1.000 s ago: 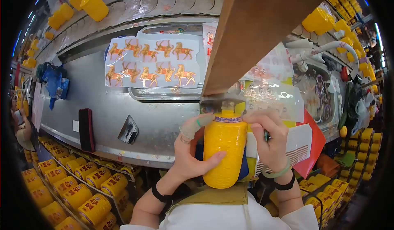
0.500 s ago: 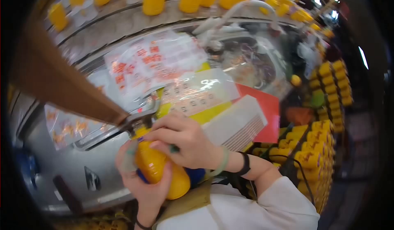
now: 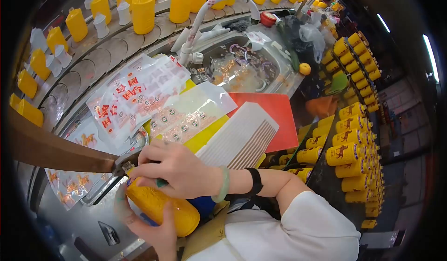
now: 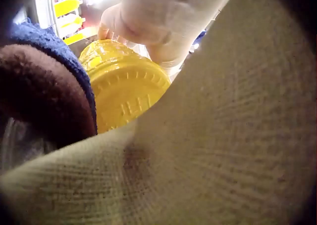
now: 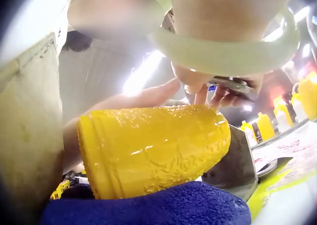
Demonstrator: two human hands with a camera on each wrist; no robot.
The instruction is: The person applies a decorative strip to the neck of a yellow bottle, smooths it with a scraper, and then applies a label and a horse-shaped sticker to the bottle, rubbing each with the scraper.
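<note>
Glossy yellow bottle (image 5: 157,153), embossed, tilted, against blue padding (image 5: 148,209).

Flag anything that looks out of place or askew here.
Printed sheets lie askew near the sink, overlapping at different angles. A round yellow-orange thing, perhaps fruit, looks odd beside that workspace. The held yellow bottle is tilted, but the left hand grips it.

Glossy, bumpy yellow plastic on this bottle (image 3: 163,209), fuzzy blue cloth (image 5: 148,207), smooth matt wooden beam (image 3: 60,150) over at nine o'clock, shiny metal sink (image 3: 283,69) up at twelve, coarse-woven apron (image 3: 210,235) down at six
</note>
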